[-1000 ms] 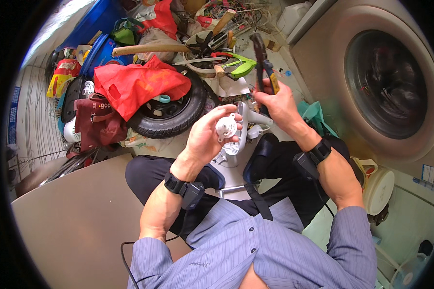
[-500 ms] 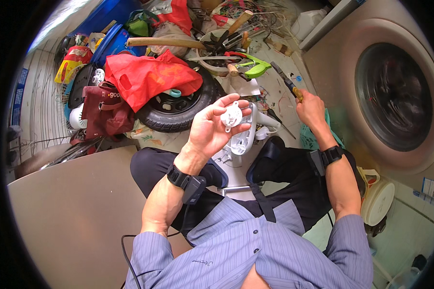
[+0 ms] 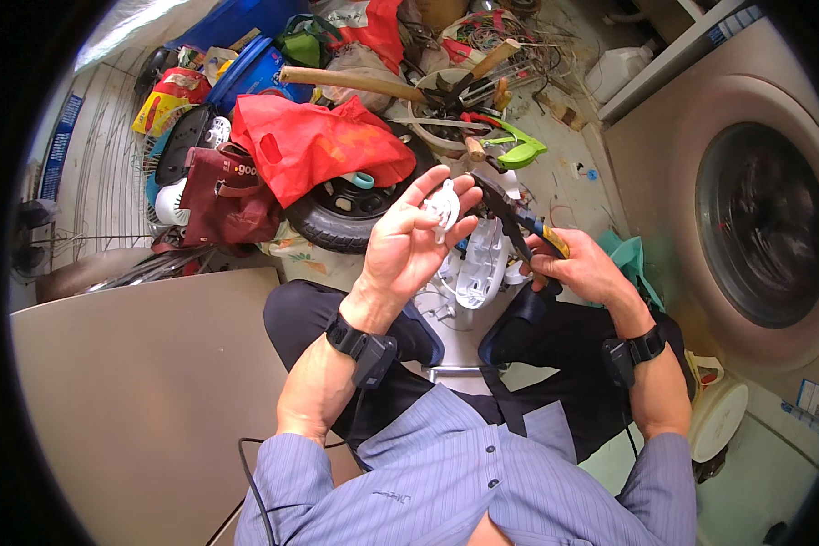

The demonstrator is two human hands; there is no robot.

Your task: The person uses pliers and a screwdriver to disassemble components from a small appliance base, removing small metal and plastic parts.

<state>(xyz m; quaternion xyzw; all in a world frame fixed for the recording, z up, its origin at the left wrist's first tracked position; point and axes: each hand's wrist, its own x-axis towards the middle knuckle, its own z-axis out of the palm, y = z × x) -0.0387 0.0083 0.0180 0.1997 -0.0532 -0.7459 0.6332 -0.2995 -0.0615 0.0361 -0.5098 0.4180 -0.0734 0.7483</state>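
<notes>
In my left hand, palm up, sits a small white plastic part, round with a mounting ear at its end, held by the thumb and fingers. My right hand grips a pair of pliers with dark jaws and yellow-and-blue handles. The jaws point up and left, close to the fingertips of my left hand; whether they touch the part I cannot tell. Below, between my feet, stands a white plastic appliance housing, its hollow inside showing. The pliers partly cover its right side.
A black tyre lies beyond my left hand, under a red bag. A bucket of tools with a long wooden handle and a green-handled tool stands behind. A washing machine is on the right, a flat beige panel on the left.
My right hand has brought the pliers down and left, from beside the washing machine to near the white part. The part has turned more edge-on in my left hand. The view has shifted slightly.
</notes>
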